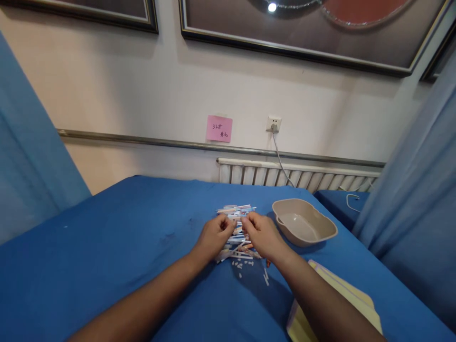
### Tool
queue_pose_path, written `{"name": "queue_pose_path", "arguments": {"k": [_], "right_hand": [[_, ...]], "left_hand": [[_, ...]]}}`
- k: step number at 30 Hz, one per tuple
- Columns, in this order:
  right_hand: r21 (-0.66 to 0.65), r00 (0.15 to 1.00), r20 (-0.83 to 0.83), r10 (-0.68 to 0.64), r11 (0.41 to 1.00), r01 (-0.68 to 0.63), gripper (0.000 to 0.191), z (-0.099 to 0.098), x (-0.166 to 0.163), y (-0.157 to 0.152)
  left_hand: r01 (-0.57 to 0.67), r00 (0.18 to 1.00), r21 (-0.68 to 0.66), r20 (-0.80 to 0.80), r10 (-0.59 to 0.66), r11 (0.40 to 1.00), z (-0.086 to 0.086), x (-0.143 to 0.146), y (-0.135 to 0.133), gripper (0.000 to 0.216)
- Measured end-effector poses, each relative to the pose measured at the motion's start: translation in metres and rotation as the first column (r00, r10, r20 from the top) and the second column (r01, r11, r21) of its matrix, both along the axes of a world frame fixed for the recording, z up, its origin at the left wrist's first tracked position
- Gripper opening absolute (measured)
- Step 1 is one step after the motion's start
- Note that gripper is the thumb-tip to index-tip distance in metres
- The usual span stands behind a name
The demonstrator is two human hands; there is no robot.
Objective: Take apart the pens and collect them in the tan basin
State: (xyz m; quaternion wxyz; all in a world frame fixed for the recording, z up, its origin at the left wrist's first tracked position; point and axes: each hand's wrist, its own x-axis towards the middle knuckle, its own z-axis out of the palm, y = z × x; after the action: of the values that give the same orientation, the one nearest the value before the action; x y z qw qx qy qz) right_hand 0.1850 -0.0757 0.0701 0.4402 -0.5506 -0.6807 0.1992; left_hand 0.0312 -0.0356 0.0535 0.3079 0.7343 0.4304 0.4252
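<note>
A pile of thin white sticks, mixed with some blue and orange pieces and what looks like clear wrapping, lies on the blue-covered table. Over its left side, my left hand is closed in a pinch. My right hand pinches opposite it, thumb and fingertips together, a short gap from the left. Whatever the fingertips hold is too small to make out. Small white scraps are scattered just in front of the pile. Short white stick pieces lie below my right hand.
A beige plastic basin stands right of the pile. A yellowish folded cloth or pad lies partly beneath my right forearm. Behind the table are a radiator and a plugged-in socket. Blue curtains hang at both sides.
</note>
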Motion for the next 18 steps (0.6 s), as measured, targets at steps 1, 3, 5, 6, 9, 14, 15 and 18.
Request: {"name": "queue_pose_path", "arguments": {"k": [1,3,5,6,9,14,15,18], "right_hand": [[-0.04,1.0,-0.007,0.001,0.999,-0.001,0.031,-0.008,0.001,-0.003],[-0.104,0.999,-0.051,-0.017,0.995,0.012,0.026,-0.026,0.001,-0.005],[-0.089,0.998,-0.029,-0.056,0.995,0.053,0.019,-0.044,0.0,-0.006],[-0.05,0.998,0.023,-0.058,0.997,0.059,0.016,-0.051,-0.001,-0.006],[0.053,0.975,0.223,0.008,0.998,-0.02,0.011,-0.067,-0.001,-0.008],[-0.012,0.921,0.35,0.17,0.984,-0.177,0.026,-0.074,-0.001,-0.009],[-0.024,0.91,0.373,0.184,0.982,-0.188,0.028,-0.073,-0.002,-0.009],[-0.073,0.861,0.465,0.204,0.979,-0.192,0.03,-0.068,-0.003,-0.012]], "left_hand": [[-0.004,0.998,0.017,-0.07,0.005,1.0,-0.006,-0.009,-0.004,0.028],[-0.02,0.986,0.023,-0.168,0.024,1.0,-0.016,-0.027,-0.011,0.026],[-0.031,0.968,0.03,-0.246,0.038,0.999,-0.025,-0.041,-0.017,0.025],[-0.014,0.957,0.034,-0.29,0.023,0.999,-0.028,-0.046,-0.019,0.024],[0.052,0.931,0.043,-0.364,-0.032,0.998,-0.032,-0.05,-0.023,0.022],[0.09,0.934,0.04,-0.35,-0.071,0.995,-0.034,-0.048,-0.018,0.02],[0.084,0.939,0.035,-0.336,-0.068,0.996,-0.035,-0.048,-0.016,0.02],[0.031,0.964,0.001,-0.265,-0.029,1.0,-0.039,-0.05,-0.009,0.021]]}}
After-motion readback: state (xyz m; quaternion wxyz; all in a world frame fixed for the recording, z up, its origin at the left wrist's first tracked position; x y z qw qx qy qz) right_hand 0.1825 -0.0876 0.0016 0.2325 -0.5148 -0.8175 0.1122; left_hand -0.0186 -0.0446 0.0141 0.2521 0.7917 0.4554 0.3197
